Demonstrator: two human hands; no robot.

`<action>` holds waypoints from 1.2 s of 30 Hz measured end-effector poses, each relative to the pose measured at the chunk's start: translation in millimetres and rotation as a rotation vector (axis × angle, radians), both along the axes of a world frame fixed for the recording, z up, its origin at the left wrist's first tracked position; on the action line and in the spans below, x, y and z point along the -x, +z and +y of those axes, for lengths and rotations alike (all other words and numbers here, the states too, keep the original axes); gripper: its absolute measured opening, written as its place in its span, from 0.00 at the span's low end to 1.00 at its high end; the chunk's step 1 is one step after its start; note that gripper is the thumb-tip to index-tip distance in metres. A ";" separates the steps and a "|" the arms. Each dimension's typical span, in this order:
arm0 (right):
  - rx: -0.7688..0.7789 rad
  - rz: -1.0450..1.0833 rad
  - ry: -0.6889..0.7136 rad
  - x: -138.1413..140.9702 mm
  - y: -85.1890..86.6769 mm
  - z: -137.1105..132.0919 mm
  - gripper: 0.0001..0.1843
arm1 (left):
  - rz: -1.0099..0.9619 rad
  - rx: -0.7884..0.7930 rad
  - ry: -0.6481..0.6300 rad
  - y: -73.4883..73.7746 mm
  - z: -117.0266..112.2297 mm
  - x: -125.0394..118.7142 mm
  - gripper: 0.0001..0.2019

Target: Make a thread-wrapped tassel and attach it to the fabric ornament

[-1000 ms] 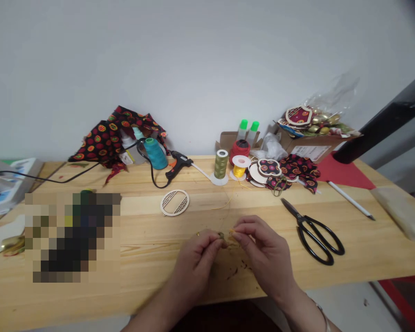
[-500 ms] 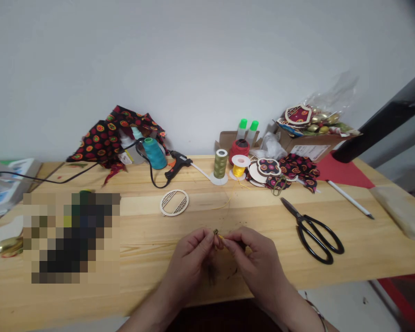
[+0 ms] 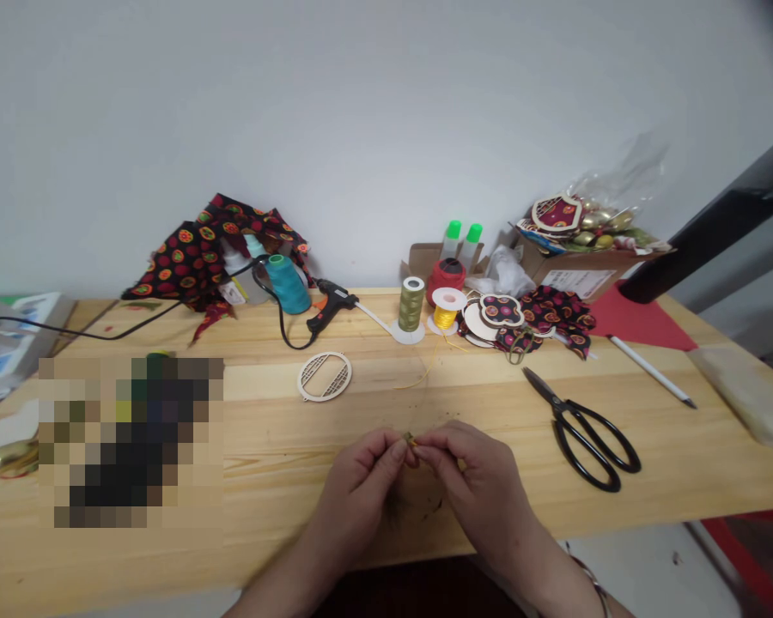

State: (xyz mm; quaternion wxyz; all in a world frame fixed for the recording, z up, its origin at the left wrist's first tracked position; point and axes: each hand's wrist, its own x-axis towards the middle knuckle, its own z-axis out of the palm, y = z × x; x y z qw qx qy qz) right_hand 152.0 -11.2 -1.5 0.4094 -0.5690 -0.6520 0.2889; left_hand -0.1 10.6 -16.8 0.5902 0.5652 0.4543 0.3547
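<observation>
My left hand (image 3: 365, 481) and my right hand (image 3: 480, 485) meet above the near middle of the table, fingertips almost touching. Between the left thumb and forefinger is a small olive-green piece (image 3: 408, 437), too small to identify. The right fingertips pinch a yellow bit (image 3: 414, 443) against it, which looks like cord; the fingers hide most of both. Beyond the hands lies an oval wooden lattice frame (image 3: 303, 378). A loose yellow cord (image 3: 423, 372) runs on the table from the yellow cord spool (image 3: 445, 318). An olive thread spool (image 3: 411, 307) stands beside it.
Black-handled scissors (image 3: 573, 429) lie to the right, with a white pen (image 3: 650, 371) beyond. A glue gun (image 3: 331, 311), a teal thread cone (image 3: 288, 285) and patterned fabric (image 3: 173, 262) are at the back left. A filled cardboard box (image 3: 580, 273) stands back right. A blurred patch covers the left.
Both hands have shifted slightly, and the fingertips have closed in further around the small olive-green piece, so less of it shows. Things on the table stay put.
</observation>
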 end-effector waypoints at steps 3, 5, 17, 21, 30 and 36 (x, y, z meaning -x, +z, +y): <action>0.045 0.044 -0.011 -0.7 0.0 1.1 0.08 | 0.020 -0.021 -0.017 1.0 -0.6 0.3 0.11; 0.105 0.106 -0.040 -1.0 -1.2 1.9 0.06 | 0.019 -0.027 -0.026 1.8 -1.2 0.1 0.11; 0.474 0.691 0.100 -3.7 -0.1 10.4 0.17 | 0.100 -0.131 -0.148 0.0 -3.2 3.3 0.12; 0.475 0.606 0.116 -6.8 1.8 12.6 0.14 | 0.159 -0.195 -0.200 2.2 -5.3 4.4 0.11; 0.447 0.460 0.151 -10.2 1.0 11.9 0.06 | 0.199 -0.280 -0.283 9.1 -7.9 0.7 0.11; 0.370 0.350 0.115 -6.2 1.8 9.9 0.03 | 0.239 -0.300 -0.259 4.2 -8.9 1.5 0.11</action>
